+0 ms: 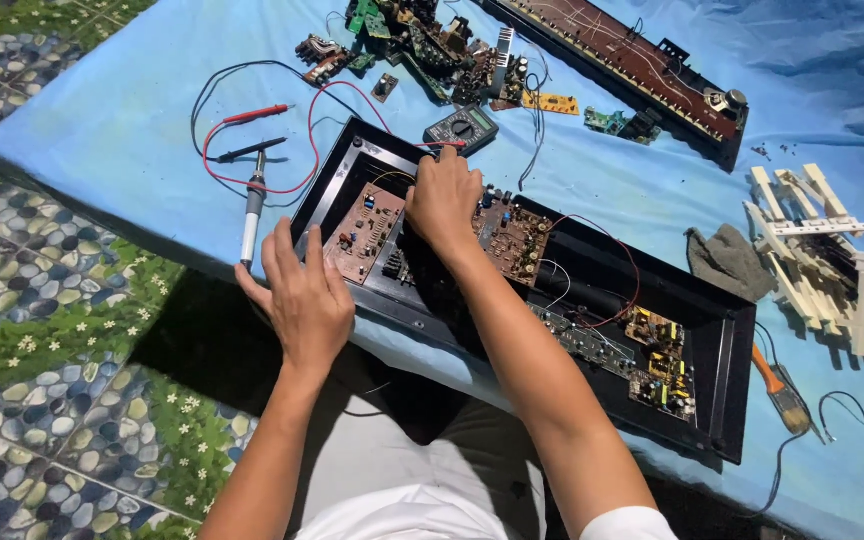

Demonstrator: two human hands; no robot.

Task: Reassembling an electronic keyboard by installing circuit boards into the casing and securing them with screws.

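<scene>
Case: long black tray-shaped shell, matt, raised rim; lies on the blue cloth, long axis running from upper left to lower right, near end at the person's lap
Brown board: flat rectangular circuit board, copper-brown, studded with small parts; sits in the case's left end, long side along the case's short axis
Left hand: fingers spread wide and flat, holding nothing; rests at the case's near-left rim, fingertips touching the brown board's edge
Right hand: curled loosely, knuckles up, over the case between the two brown boards; fingertips hidden, so whether it pinches anything cannot be told
Second board: brown, rectangular, just right of the right hand
Yellow board: small, with yellow blocks, in the case's right end
Meter: dark box with round dial, just beyond the case's far rim; red lead and black lead loop to the left
Probes: one red, one black, slim, lying side by side, pointing left
Iron: slim rod with pale handle, lying upright in view, tip away from the person
Scrap boards: heap of green and dark pieces at the cloth's top
Rag: grey, crumpled, right of the case
Keys: cream plastic pieces, stacked loosely, far right
Brush: orange handle, near the case's right end
</scene>
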